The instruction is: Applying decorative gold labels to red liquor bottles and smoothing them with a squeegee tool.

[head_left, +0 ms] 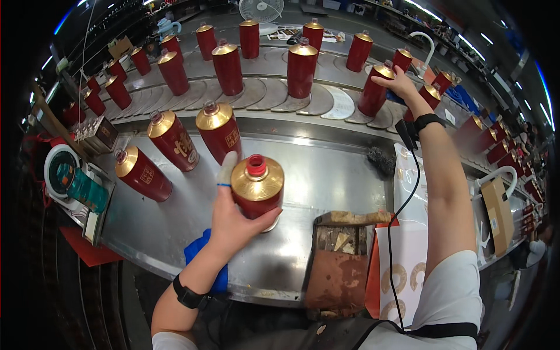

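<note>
Steel tabletop (315, 160) fronts a conveyor (338, 104) and fan (261, 9), left hand (232, 220) gripping one bottle (258, 186), right hand (401, 86) another bottle (372, 98).

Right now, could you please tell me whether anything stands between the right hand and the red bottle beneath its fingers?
Nothing visible does: the right hand touches the gold shoulder of that red bottle, standing on the conveyor.

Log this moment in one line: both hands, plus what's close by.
left hand: holding red-and-gold bottle | right hand: at top of conveyor bottle | nearby: three similar bottles on metal table
</note>
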Tool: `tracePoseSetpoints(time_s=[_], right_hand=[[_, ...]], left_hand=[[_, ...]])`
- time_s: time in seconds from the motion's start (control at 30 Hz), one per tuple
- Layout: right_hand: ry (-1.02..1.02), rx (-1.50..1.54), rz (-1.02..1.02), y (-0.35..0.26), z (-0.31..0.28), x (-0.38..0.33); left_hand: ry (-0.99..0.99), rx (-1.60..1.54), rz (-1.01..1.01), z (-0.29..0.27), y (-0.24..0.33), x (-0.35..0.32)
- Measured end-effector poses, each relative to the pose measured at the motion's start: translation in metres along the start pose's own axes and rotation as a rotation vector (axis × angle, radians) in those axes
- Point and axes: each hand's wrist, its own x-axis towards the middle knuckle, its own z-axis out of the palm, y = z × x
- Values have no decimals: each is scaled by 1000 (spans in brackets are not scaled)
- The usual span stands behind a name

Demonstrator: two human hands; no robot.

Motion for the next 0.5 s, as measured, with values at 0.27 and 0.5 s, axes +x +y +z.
tracePoseSetpoints(time_s=[0.27,0.5], right_hand=[[175,160,201,26,20,13],[291,140,148,42,19,-2]], left_hand=[[-18,-36,184,67,-25,77],[-58,41,22,92,-29,103]])
